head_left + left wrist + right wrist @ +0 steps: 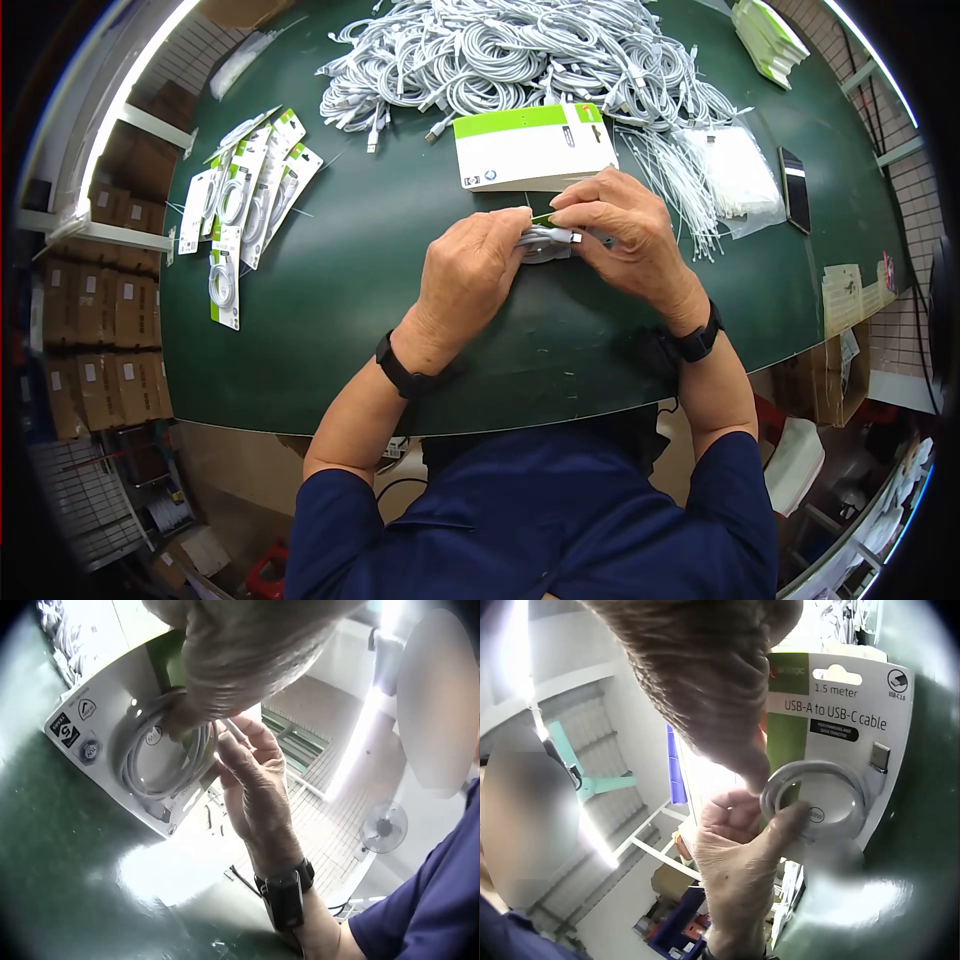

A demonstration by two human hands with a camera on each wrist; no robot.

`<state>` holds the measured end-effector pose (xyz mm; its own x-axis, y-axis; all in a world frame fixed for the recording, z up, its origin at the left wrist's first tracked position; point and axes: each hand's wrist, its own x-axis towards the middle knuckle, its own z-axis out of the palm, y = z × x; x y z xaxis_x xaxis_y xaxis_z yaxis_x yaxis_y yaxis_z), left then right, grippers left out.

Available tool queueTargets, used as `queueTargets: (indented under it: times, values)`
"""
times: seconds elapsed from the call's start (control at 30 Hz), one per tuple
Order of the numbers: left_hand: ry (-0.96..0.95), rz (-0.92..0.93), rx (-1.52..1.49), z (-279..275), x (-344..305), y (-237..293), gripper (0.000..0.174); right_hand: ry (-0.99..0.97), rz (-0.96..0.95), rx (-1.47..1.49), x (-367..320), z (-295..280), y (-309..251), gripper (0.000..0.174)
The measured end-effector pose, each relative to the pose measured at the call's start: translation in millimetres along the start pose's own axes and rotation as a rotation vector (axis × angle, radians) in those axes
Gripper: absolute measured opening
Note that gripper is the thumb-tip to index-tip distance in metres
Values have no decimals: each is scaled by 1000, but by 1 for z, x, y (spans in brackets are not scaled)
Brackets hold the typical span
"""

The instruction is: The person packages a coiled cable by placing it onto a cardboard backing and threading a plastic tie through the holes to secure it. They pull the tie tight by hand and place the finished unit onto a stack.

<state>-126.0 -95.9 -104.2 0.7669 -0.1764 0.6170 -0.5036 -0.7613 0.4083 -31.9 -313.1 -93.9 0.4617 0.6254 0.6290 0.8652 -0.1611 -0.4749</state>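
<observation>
Cable coil (546, 240) is near ctr of the head frame, against its card (889, 682), between the 2 hands. L hand (469, 262) grasps coil + card together, thumb pressed on the coil. R hand (637, 240) has its fingers bent in by the card's green end, w/ a white plug (576, 238) just beside them; can't tell if they pinch the plug, the card or a tie.

Step now, prob.: fixing the coil to the card. Next move calls for L thumb keeping the coil flat & fine fingertip work at the green end, w/o letting loops slip.

Outward: stack of cards (535, 150), upper ctr, just beyond the hands; big cable pile (500, 50) at top ctr; loose white ties (675, 180) + bag (735, 170), upper right, w/ phone (795, 190) farther right. Carded coils (232, 200) overlap at upper left, all on the green table (330, 370).

Views: R wrist cam gives the card's print, "1.5 meter, USB-A to USB-C cable", & a metal plug (880, 756) at its right edge; head cam can't read any of that. L wrist cam shows the card's other end, w/ a "5 years" badge (66, 733), plus a fan (384, 826) in the bkgd. Only the head cam takes in the carded coils, ties & phone.
</observation>
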Motion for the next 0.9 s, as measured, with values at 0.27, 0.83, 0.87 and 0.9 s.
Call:
queueTargets:
  times: [0.27, 0.83, 0.87, 0.9]
  values:
    - [29, 41, 8, 2, 3, -5, 22, -15, 13, -44, 13, -12, -24, 32]
    - [101, 55, -42, 0, 2, 1, 24, 34, 61, -56, 4, 2, -3, 19]
    - [104, 56, -40, 0, 2, 2, 24, 23, 60, -57, 4, 1, -4, 18]
    - [107, 57, -38, 0, 2, 3, 24, 22, 60, -58, 4, 0, -5, 18]
